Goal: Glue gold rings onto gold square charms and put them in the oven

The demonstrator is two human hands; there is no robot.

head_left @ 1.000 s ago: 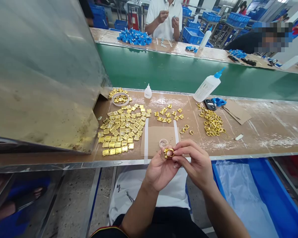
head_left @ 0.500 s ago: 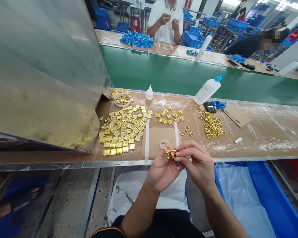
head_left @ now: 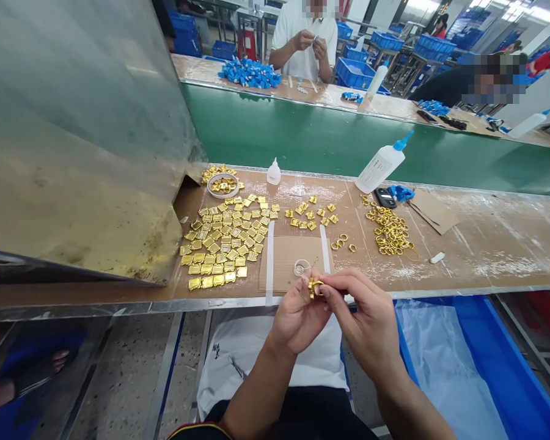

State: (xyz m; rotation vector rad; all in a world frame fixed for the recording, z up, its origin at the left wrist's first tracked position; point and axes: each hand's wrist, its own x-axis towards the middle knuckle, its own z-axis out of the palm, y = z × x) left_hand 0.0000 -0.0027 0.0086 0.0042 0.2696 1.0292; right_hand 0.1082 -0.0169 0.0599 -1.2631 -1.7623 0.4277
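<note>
My left hand and my right hand meet just off the bench's front edge, both pinched on one small gold piece with a ring. Ahead of them lies a cardboard pad taped to the bench, with a small clear cap on it. Many gold square plates are spread to the left of the pad. A smaller group of gold plates lies beyond the pad. A heap of gold rings lies to the right, and three loose rings are near the pad's corner.
A large metal sheet leans at the left. A small glue bottle, a big blue-capped bottle and a ring of tape holding gold parts stand at the back. Behind the green belt a person in white handles blue parts. A blue bin sits low right.
My hands have sunk slightly toward me with the gold piece, and my right fingers have closed further over it. The parts on the bench have not moved.
</note>
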